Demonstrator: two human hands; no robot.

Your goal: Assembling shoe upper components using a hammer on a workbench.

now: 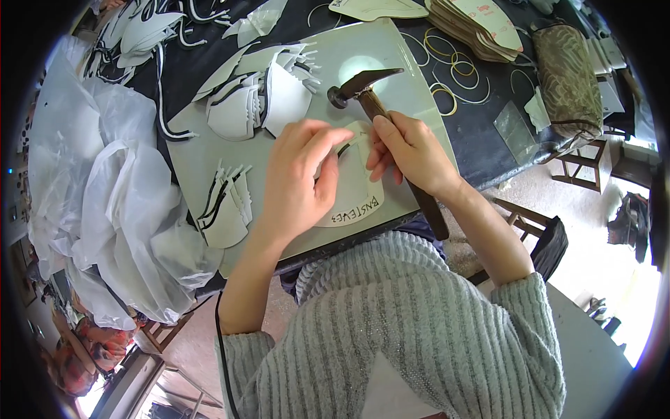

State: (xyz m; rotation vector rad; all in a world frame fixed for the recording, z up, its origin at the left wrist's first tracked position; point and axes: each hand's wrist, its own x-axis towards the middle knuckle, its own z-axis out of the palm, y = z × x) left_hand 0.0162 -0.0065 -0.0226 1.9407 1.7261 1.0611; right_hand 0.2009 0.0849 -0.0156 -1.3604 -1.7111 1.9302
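Note:
My right hand (413, 150) is wrapped round the wooden handle of a hammer (368, 98), whose dark metal head points away from me. Its lower fingertips hang over the edge of a cream, curved flat template (356, 202) with handwriting on it. Over the left side of that template is my left hand (300, 174), fingers bent and thumb apart from the index finger, with nothing visible in it. A short black strip (343, 149) shows on the template between my hands. Beneath lies a pale grey board (279, 253).
White curved pieces with black-and-white cords lie in a pile (258, 98) and a smaller stack (227, 206) on the board. Clear plastic bags (125, 188) cover the left. Thin rings (460, 66), stacked templates (478, 28) and a patterned roll (569, 77) lie at the right.

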